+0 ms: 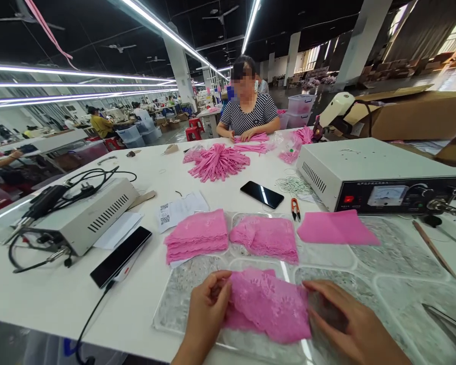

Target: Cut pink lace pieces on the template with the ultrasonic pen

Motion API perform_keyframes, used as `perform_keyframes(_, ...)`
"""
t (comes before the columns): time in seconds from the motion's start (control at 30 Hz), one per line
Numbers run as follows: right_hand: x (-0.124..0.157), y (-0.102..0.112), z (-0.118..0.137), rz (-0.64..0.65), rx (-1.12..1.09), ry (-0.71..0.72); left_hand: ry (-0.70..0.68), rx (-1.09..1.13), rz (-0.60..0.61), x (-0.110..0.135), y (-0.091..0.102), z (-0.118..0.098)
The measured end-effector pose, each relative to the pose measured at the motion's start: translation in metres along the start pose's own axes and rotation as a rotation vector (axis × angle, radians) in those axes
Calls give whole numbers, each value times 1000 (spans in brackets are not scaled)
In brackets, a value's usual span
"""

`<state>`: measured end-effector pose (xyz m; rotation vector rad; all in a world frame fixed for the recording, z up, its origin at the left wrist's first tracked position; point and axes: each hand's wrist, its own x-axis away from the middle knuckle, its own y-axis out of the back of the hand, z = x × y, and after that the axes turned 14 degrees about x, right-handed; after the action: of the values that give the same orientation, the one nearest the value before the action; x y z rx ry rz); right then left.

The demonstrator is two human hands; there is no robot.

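A pink lace fabric piece [269,304] lies spread between my hands, over another layer of pink fabric. My left hand [209,304] is closed, pinching the piece's left edge between thumb and fingers. At the opposite edge, my right hand [349,314] holds the lace by its fingertips, the index finger at the upper corner and the thumb lower down. Just beyond are a left stack of pink lace pieces [197,233], a second stack [266,238] beside it, and a flat pink fabric piece [336,228] to the right.
A clear-topped mat [399,248] covers the near table. Orange-handled thread snips [295,209], a black phone [262,194] and another phone [121,256] lie around. Boxy machines stand left [87,213] and right [380,172]. Opposite, a person [249,111] handles pink strips [220,162].
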<state>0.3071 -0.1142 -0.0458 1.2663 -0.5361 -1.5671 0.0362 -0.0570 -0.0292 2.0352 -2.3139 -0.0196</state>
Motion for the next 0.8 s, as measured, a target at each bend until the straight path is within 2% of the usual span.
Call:
perform_keyframes(0.13, -10, -7, -1, 167, 114, -7, -159, -100, -19, 2, 4, 16)
perform_keyframes(0.2, -11, -10, -1, 214, 117, 17, -254, -189, -18, 3, 6, 15)
perform_keyframes(0.33, -25, -11, 2, 219, 40, 44, -407, -350, 3, 12, 13, 1)
perform_keyframes(0.43, -47, -11, 13, 264, -5, 48, -435, -412, -23, 22, 21, -2)
perform_keyframes(0.57, -64, -19, 22, 322, -22, 107, -417, -494, -50, 35, 31, 5)
perform_keyframes(0.7, -47, -23, 13, 218, -6, 144, -439, -515, -34, 39, 37, 7)
perform_keyframes(0.8, -22, -21, 11, 186, -82, 250, -437, -512, 16, 41, 45, 2)
